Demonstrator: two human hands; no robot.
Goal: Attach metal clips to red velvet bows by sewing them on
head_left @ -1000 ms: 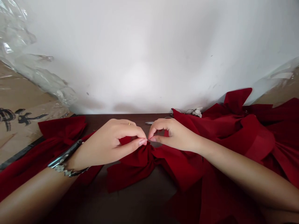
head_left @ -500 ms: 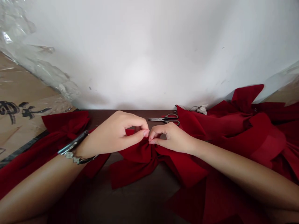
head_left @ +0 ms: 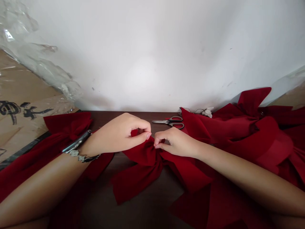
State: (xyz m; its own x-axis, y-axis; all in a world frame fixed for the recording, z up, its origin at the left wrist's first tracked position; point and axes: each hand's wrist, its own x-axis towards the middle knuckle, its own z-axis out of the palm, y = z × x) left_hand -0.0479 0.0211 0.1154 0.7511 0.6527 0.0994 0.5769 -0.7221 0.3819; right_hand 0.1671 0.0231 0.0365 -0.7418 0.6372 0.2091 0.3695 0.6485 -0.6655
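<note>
A dark red fabric bow point(head_left: 140, 165) lies on the brown table point(head_left: 143, 210) in front of me. My left hand point(head_left: 119, 135) pinches the gathered centre of the bow between thumb and fingers. My right hand point(head_left: 175, 143) pinches the same centre from the right side, fingertips almost touching the left hand's. A watch and a bracelet sit on my left wrist. Whatever thin item the fingers may hold at the knot is too small to make out.
Scissors point(head_left: 170, 121) lie just behind my right hand near the white wall. A heap of red bows point(head_left: 252, 133) fills the right side, another red bow point(head_left: 66, 127) lies at the left. A cardboard box with clear plastic point(head_left: 26, 95) stands at far left.
Both hands have shifted slightly down and right while keeping their pinch on the bow's centre. The bow's lower left tail has dropped a little toward me.
</note>
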